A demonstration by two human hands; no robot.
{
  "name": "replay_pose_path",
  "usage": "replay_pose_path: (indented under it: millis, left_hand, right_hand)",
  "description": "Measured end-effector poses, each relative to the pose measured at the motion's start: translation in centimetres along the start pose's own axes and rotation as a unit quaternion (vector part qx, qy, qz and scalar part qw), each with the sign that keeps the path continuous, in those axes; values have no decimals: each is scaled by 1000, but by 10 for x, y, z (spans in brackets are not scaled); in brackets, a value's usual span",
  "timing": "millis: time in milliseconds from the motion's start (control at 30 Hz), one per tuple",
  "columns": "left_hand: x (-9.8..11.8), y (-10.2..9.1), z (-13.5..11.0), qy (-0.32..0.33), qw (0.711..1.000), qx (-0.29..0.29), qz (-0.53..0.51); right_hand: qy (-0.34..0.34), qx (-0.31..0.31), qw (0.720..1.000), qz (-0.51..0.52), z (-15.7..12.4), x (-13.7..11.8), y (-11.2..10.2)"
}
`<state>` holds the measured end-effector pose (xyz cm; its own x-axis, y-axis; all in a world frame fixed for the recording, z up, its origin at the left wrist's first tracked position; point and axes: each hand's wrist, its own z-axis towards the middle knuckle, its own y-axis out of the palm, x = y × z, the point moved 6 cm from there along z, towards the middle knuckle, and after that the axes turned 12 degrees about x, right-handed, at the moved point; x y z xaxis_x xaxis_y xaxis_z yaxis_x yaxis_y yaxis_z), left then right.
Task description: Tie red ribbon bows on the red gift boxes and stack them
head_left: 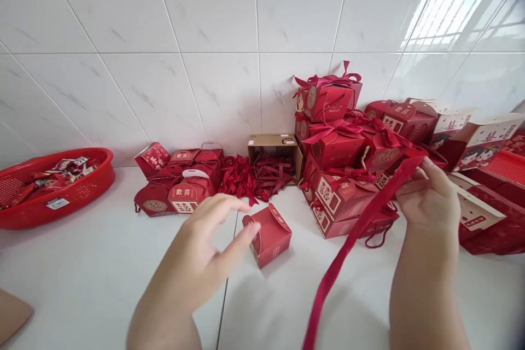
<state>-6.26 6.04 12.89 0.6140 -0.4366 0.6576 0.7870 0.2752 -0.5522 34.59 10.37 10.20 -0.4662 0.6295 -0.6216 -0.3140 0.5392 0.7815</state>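
Between my fingers, my right hand [429, 197] pinches one end of a dark red ribbon [353, 240], which hangs down and to the left past the bottom edge. My left hand [205, 249] is raised with thumb and fingers apart, and nothing is in it. Just beyond its fingertips a small red gift box [273, 238] sits on the white counter, its curved top flaps folded over. Whether the left fingertips touch that box I cannot tell.
A red plastic basket [92, 188] of wrapped sweets stands left. Several red boxes [191, 188], loose ribbons [238, 178] and an open cardboard box [299, 169] line the tiled wall. Ribbon-tied boxes [338, 145] are stacked right of centre, with a larger red carton [492, 232] farther right.
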Motion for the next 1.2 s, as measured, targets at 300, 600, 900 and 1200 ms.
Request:
replay_pose_path:
  millis: [300,600,900,1200]
  left_hand:
    - [-30,94,18,-129,928,-276,216]
    - [-29,120,24,4,929,-352,118]
    - [-24,123,27,34,925,-372,68]
    - [-24,116,30,27,931,-354,86]
  right_hand:
    - [-40,13,998,51,-2,-16,-6]
    - [-2,-348,929,-125,-56,-8,29]
    - [14,-705,537,-463,-142,94,36]
    - [142,-631,604,-465,-140,127,30]
